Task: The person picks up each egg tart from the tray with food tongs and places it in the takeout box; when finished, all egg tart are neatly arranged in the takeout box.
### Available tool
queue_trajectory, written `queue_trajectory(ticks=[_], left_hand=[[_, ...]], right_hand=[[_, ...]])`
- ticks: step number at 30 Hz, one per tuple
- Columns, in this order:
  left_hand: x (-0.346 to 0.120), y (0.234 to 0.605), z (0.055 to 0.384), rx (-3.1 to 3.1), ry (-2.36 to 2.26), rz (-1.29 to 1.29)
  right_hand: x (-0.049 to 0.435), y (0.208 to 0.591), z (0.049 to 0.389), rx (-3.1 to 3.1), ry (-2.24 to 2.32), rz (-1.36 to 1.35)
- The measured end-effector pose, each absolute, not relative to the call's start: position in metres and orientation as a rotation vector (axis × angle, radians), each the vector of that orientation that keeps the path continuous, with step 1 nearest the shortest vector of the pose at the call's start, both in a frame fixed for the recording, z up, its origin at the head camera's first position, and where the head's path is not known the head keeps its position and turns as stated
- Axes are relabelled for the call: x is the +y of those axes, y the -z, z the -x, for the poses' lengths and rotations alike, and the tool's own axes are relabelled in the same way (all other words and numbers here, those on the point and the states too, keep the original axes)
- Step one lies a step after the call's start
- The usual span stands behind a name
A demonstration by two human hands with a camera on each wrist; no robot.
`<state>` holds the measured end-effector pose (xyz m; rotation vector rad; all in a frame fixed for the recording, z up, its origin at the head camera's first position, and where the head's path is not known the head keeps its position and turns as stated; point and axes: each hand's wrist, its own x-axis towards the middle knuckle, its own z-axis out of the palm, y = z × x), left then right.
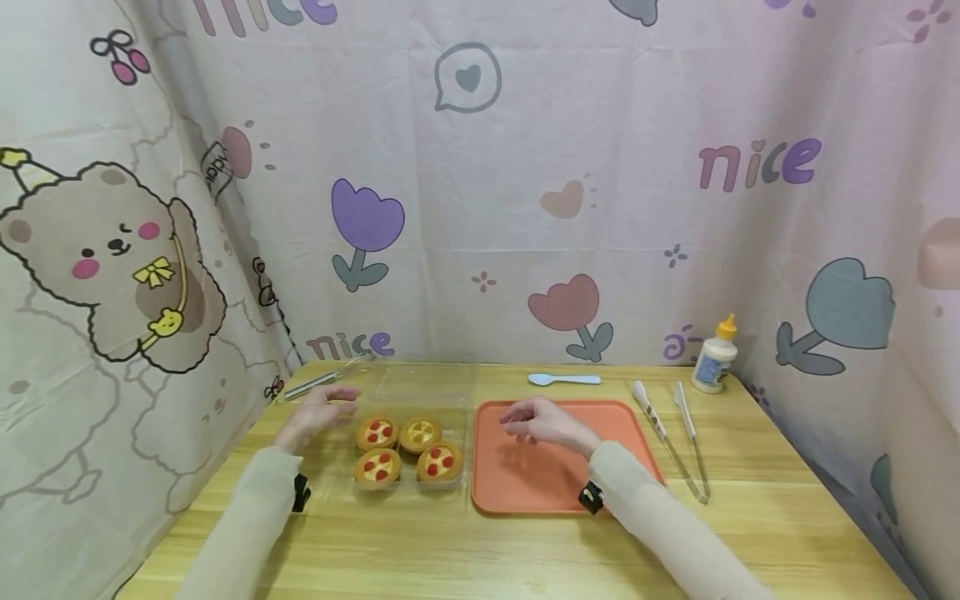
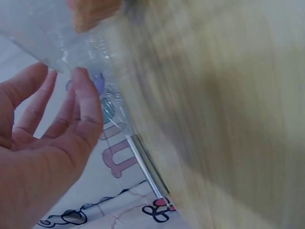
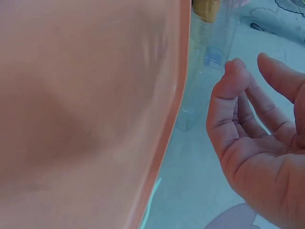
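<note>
My left hand (image 1: 322,412) hovers by the left side of a clear plastic box (image 1: 468,454), fingers loosely bent and nothing in them. Inside the box sit several small round tarts (image 1: 377,468) with red or yellow toppings; the box's clear lid (image 1: 423,383) is folded back behind them. In the left wrist view, the fingertips (image 2: 81,78) overlap the clear plastic. Over the left part of an orange tray (image 1: 517,492) is my right hand (image 1: 547,423), empty, its fingers loosely curled. The right wrist view shows its thumb and fingers apart, beyond the tray's rim.
A whisk with a metal handle (image 1: 311,385) lies at the back left. Behind the tray is a light blue spoon (image 1: 562,379). Metal tongs (image 1: 693,454) with white tips lie right of it, and a white bottle (image 1: 712,367) with a yellow cap stands at the back right.
</note>
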<state>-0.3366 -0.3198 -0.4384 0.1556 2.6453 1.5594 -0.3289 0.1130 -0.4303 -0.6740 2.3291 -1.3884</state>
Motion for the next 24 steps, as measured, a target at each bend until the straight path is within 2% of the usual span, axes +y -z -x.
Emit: queue_trajectory(ticks=[8,24], left_hand=[[-0.321,0.444,0.341,2.669,-1.552,-0.208],[-0.318,0.448,0.357,2.568,-1.626,-0.153]], right_hand=[[0.090,0.429,0.344,2.288,1.454,0.651],[0.054,0.439,0.369,2.379,1.485,0.636]])
